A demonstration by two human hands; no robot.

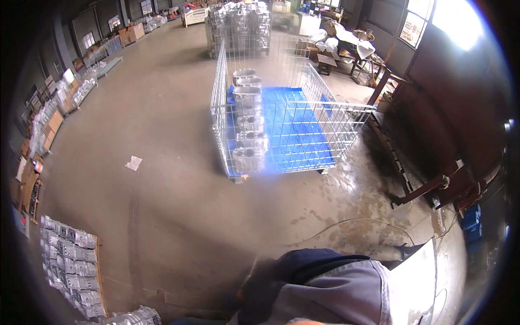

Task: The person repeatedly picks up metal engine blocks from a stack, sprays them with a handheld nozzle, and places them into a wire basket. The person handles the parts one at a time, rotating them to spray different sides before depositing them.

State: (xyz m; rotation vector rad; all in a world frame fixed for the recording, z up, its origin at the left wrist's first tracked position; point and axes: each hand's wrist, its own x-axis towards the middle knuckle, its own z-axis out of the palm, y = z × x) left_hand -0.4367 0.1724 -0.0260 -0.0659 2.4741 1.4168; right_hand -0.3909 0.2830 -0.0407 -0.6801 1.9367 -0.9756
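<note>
Grey concrete floor (173, 108) spreads across most of the scene, dusty on the left and marked with damp patches (311, 216) on the right. Toward the far middle stands a wire cage (219, 81), its base covered by a blue sheet (287, 124). Silvery castings (249, 122) form a row along the cage's left side, running from near to far (the near end is hazy). Beyond the cage rises a tall stack of similar metal parts (238, 24); more grey parts (76, 265) lie in rows at the near left.

Cardboard boxes (130, 33) and wrapped goods line the far left wall. On the right, a rusty brown frame (428, 189) stands near blue containers (471, 227), and bright light enters through a window (417, 21). One pale scrap (133, 163) lies left of the cage, while a thin cord (352, 219) curves over the floor to the right.

Grey and navy clothing (336, 292) fills the near edge beside a white panel (414, 281). The hands are out of sight, so I cannot tell whether they are spread, pressed together or pinching anything.
</note>
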